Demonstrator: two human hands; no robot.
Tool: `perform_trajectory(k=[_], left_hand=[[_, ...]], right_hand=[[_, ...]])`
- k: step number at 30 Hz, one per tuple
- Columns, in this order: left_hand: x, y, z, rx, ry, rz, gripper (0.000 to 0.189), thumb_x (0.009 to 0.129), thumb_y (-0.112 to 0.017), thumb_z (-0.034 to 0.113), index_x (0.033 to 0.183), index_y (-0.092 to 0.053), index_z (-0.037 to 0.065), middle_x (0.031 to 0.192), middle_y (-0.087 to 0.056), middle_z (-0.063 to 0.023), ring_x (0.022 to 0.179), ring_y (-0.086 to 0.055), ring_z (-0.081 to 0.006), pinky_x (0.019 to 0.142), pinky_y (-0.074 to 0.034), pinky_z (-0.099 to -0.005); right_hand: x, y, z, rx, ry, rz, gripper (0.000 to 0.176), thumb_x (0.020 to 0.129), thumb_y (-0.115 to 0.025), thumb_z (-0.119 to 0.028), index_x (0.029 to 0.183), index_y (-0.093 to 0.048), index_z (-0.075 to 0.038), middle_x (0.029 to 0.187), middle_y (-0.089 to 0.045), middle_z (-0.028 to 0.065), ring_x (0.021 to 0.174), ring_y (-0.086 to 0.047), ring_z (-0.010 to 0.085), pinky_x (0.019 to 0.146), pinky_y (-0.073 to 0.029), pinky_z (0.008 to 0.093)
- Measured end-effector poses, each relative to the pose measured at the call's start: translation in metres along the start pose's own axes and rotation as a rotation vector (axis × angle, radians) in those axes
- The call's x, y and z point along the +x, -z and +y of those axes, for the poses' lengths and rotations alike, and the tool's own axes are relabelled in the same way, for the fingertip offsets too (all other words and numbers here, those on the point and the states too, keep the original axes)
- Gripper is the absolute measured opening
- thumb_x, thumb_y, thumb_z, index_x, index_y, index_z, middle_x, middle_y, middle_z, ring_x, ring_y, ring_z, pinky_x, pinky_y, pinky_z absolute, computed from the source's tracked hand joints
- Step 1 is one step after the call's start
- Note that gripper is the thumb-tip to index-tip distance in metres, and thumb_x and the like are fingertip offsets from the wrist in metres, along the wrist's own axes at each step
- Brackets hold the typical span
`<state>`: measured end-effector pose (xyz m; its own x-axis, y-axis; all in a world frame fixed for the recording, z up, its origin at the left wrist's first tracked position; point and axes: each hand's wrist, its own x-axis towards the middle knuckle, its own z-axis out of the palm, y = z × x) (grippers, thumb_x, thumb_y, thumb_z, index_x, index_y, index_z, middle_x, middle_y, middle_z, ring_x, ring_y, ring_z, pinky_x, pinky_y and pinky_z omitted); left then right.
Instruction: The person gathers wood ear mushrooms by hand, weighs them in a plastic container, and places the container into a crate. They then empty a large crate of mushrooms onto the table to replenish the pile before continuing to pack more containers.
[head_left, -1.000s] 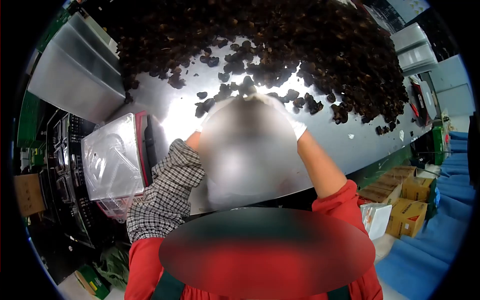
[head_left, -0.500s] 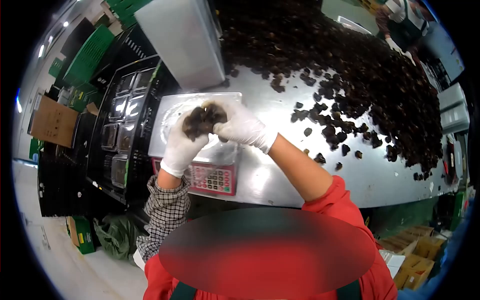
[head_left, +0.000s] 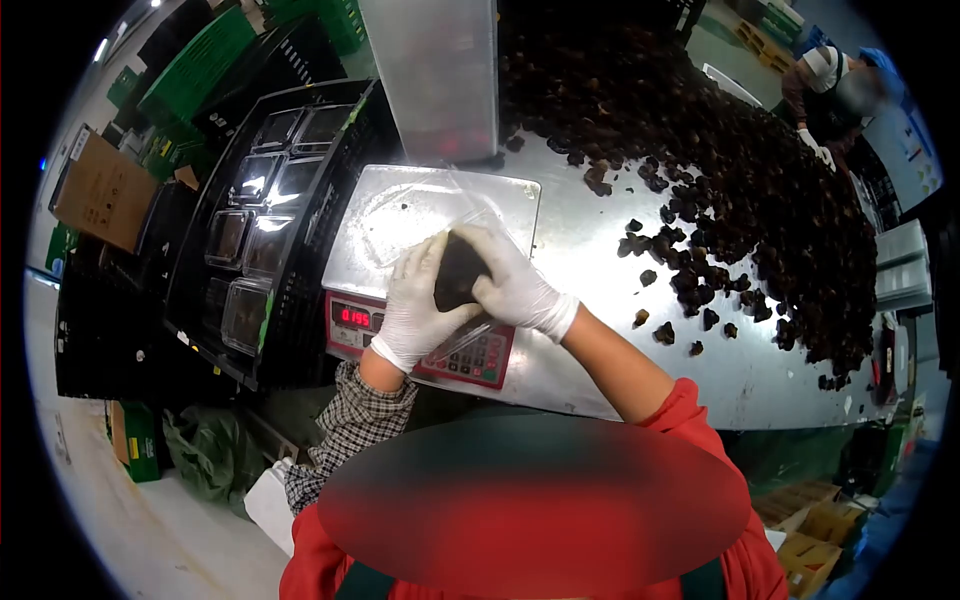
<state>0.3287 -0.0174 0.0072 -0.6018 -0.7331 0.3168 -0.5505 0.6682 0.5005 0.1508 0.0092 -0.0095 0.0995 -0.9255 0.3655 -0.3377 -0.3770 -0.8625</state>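
Observation:
Both my hands wear white gloves and sit over the front part of a weighing scale with a silver plate and a red front panel. My left hand grips the left side of a clear plastic box, its thumb across the near side. My right hand is curled round the box's right side. Between them shows a dark brown mass of mushrooms, apparently wood ear; the box's outline is partly hidden by the gloves. Red digits glow on the scale's display.
A large heap of dark mushrooms covers the steel table, with loose pieces at its near edge. Behind the scale stands a tall translucent stack. At left, a black crate holds clear boxes. A co-worker stands far right.
My hands have moved from a clump of mushrooms over the plate's middle toward the scale's front edge, now closed round the box. The view has shifted, and the red display is now visible.

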Motion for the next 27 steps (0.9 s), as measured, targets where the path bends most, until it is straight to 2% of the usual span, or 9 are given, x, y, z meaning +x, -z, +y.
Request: perform_trajectory(k=[3,5,8,12,14,16,18,23,27], left_hand=[[0.001,0.017,-0.004,-0.411,0.087,0.108,0.081,0.067,-0.082,0.023,0.134,-0.043,-0.003,0.129,-0.05,-0.0212,0.122,-0.047,-0.0329,0.105,-0.036,-0.0402],[0.003,0.038,-0.009,-0.573,0.167,0.247,0.064,0.074,-0.077,0.013,0.13,-0.049,-0.004,0.13,-0.053,-0.0193,0.124,-0.047,-0.0277,0.107,-0.034,-0.0366],[-0.014,0.063,-0.034,-0.689,0.25,0.469,0.047,0.084,-0.067,0.005,0.128,-0.052,-0.003,0.128,-0.056,-0.0179,0.121,-0.052,-0.0247,0.106,-0.038,-0.0342],[-0.051,0.083,-0.05,-0.568,0.434,0.612,0.034,0.09,-0.061,0.003,0.122,-0.056,-0.005,0.12,-0.061,-0.0147,0.113,-0.057,-0.0205,0.098,-0.045,-0.0291],[-0.07,0.076,-0.066,-0.539,0.451,0.587,0.031,0.091,-0.058,0.002,0.121,-0.057,-0.006,0.119,-0.062,-0.0128,0.11,-0.058,-0.0188,0.096,-0.045,-0.0281],[-0.076,0.064,-0.069,-0.608,0.469,0.563,0.029,0.093,-0.057,0.004,0.12,-0.057,-0.006,0.118,-0.062,-0.0125,0.108,-0.059,-0.0174,0.096,-0.044,-0.0271],[-0.074,0.05,-0.068,-0.693,0.464,0.524,0.028,0.093,-0.057,0.004,0.12,-0.057,-0.006,0.118,-0.062,-0.0128,0.108,-0.058,-0.0172,0.096,-0.044,-0.0268],[-0.059,0.048,-0.051,-0.568,0.361,0.438,0.027,0.093,-0.056,0.003,0.119,-0.058,-0.005,0.115,-0.062,-0.0107,0.104,-0.059,-0.0155,0.093,-0.045,-0.0257],[-0.075,0.06,-0.059,-0.59,0.391,0.462,0.026,0.094,-0.054,0.004,0.119,-0.058,-0.005,0.113,-0.063,-0.0094,0.1,-0.059,-0.0139,0.091,-0.046,-0.0257]], right_hand=[[-0.001,0.033,-0.018,0.232,-0.178,0.101,0.062,0.076,-0.049,0.007,0.136,-0.043,-0.003,0.135,-0.049,0.0184,0.125,-0.048,0.0263,0.106,-0.036,0.0327],[-0.016,0.074,-0.01,0.054,-0.132,0.158,0.055,0.082,-0.05,0.005,0.135,-0.047,-0.008,0.132,-0.054,0.0134,0.125,-0.048,0.0214,0.107,-0.037,0.0333],[-0.077,0.127,0.025,-0.104,-0.398,0.323,0.043,0.086,-0.053,0.0,0.129,-0.055,-0.008,0.124,-0.057,0.0113,0.113,-0.055,0.0191,0.093,-0.046,0.0315],[-0.216,0.16,0.083,-0.906,-0.553,0.347,0.05,0.082,-0.064,-0.021,0.127,-0.053,-0.005,0.124,-0.053,0.0227,0.115,-0.051,0.0375,0.092,-0.046,0.0429],[-0.242,0.153,0.061,-1.01,-0.771,0.212,0.056,0.08,-0.067,-0.027,0.129,-0.051,-0.004,0.123,-0.051,0.026,0.112,-0.052,0.0402,0.091,-0.047,0.0439],[-0.257,0.14,0.074,-0.965,-0.832,0.412,0.059,0.077,-0.07,-0.029,0.128,-0.051,-0.006,0.123,-0.051,0.0256,0.106,-0.056,0.0412,0.088,-0.048,0.044],[-0.246,0.131,0.084,-0.847,-0.831,0.403,0.061,0.075,-0.072,-0.03,0.129,-0.052,-0.009,0.118,-0.053,0.0243,0.099,-0.059,0.0396,0.086,-0.049,0.042],[-0.197,0.112,0.091,-0.817,-0.731,0.34,0.01,0.081,-0.061,-0.015,0.089,-0.065,-0.01,0.101,-0.057,0.0156,0.09,-0.06,0.0344,0.078,-0.05,0.0407],[-0.187,0.14,0.102,-0.748,-0.724,0.487,0.005,0.081,-0.06,-0.01,0.083,-0.061,-0.006,0.093,-0.058,0.018,0.087,-0.06,0.0358,0.078,-0.049,0.0425]])
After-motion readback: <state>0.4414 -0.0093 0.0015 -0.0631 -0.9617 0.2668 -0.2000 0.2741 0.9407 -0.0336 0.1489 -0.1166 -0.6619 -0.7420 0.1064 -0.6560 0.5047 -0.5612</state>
